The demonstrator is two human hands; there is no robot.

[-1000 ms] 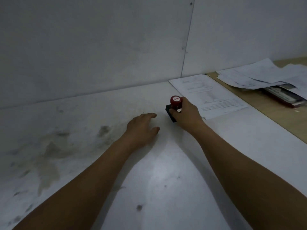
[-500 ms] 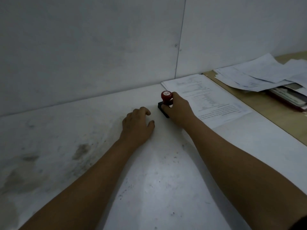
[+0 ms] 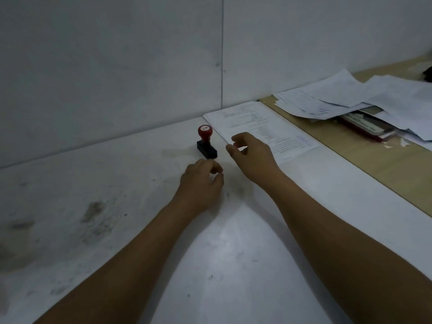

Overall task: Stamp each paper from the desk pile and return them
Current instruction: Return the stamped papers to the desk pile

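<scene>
Loosely curled, left hand (image 3: 201, 181) and right hand (image 3: 253, 157) hold nothing; stamp (image 3: 205, 142) upright, base diagonal.

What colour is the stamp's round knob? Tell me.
Red round knob on the stamp's black rectangular base; clearest in head view.

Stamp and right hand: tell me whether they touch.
Apart. The head view shows a strip of white desk between the stamp and the right hand, which holds nothing.
</scene>
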